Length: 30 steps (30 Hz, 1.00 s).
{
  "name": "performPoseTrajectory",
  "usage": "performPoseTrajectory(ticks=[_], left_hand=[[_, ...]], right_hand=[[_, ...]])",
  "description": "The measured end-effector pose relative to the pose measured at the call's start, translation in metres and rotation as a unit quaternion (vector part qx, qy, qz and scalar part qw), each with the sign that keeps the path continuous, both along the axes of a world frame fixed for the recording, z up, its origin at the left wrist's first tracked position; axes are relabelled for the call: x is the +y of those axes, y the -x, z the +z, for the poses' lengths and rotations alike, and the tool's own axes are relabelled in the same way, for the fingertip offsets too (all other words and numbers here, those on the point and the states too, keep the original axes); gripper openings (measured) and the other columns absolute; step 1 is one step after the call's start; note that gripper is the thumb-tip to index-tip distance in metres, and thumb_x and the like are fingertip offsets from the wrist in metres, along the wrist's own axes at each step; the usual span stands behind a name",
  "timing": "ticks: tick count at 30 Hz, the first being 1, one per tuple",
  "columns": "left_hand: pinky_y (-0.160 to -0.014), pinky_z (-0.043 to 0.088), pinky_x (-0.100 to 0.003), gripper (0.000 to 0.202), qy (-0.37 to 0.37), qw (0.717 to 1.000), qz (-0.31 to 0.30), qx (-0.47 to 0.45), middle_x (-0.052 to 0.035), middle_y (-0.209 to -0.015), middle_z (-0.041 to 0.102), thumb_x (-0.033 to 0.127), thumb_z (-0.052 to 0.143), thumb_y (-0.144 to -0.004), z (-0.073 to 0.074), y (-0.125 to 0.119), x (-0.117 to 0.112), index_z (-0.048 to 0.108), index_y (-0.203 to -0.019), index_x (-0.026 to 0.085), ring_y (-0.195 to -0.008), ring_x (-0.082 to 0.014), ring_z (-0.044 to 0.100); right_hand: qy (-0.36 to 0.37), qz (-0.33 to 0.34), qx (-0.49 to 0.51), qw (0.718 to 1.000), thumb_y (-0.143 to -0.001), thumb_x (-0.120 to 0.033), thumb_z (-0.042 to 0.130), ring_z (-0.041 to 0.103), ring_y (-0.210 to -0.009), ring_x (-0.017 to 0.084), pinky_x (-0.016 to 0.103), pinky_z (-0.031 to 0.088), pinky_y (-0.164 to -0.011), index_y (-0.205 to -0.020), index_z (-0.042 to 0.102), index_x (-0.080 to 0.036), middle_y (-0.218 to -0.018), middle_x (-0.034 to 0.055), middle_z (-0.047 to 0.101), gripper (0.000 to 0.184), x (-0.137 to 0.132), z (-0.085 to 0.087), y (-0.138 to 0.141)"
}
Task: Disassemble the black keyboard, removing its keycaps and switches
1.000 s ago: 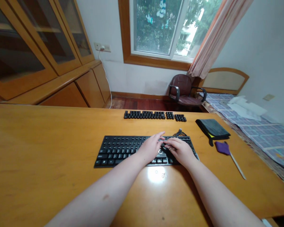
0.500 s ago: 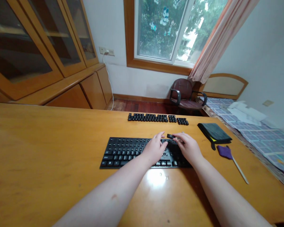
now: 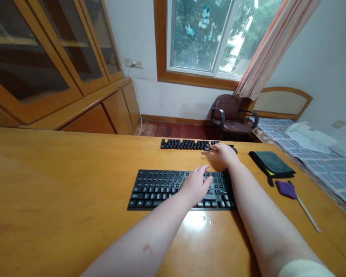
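A black keyboard lies on the wooden desk, many of its upper positions bare of caps, with keys still on its lower left. Over its right half rests my left hand, fingers apart and holding nothing. Beyond the keyboard, several loose black keycaps are lined up in rows near the desk's far edge. My right hand reaches to the right part of these rows, its fingertips pinching a black keycap just in front of them. The hand hides some of the loose caps.
To the right lie a dark folder and a purple cloth pouch with a pale stick. Past the desk stand a chair and a bed. A glass-fronted cabinet runs along the left.
My right hand has moved away from the keyboard to the far rows, carrying the keycap. My left hand stays over the keyboard. The view has shifted slightly.
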<state>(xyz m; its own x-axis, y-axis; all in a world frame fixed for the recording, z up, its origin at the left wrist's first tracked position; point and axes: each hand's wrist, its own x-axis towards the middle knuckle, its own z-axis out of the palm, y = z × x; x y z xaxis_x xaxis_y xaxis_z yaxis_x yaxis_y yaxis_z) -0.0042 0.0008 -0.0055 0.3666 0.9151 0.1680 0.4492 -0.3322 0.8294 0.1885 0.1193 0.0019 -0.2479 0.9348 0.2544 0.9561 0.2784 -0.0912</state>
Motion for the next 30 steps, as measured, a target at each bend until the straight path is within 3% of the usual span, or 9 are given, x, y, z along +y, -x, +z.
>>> performPoseTrajectory(ticks=[9, 30], left_hand=[[-0.085, 0.046, -0.031, 0.041, 0.0, 1.0, 0.0, 0.0, -0.0056, -0.116, 0.058, 0.031, 0.045, -0.086, 0.001, -0.002, 0.0, 0.045, -0.125, 0.02, -0.082, -0.0156, 0.06], [-0.084, 0.046, -0.031, 0.038, -0.008, 1.0, 0.002, -0.002, -0.0034, -0.111, 0.061, 0.026, 0.047, -0.082, -0.003, -0.003, 0.0, 0.049, -0.12, 0.02, -0.079, -0.0148, 0.059]], right_hand=[[0.037, -0.037, 0.009, 0.999, -0.077, -0.029, 0.061, 0.061, -0.087, 0.021, 0.028, 0.045, -0.077, -0.093, 0.07, -0.019, -0.097, 0.0088, 0.067, 0.02, 0.0, -0.004, 0.0], [0.028, -0.028, 0.053, 0.998, -0.078, -0.026, 0.06, 0.059, -0.088, 0.018, 0.025, 0.043, -0.079, -0.086, 0.07, -0.02, -0.098, 0.0057, 0.064, 0.015, 0.007, -0.012, 0.0]])
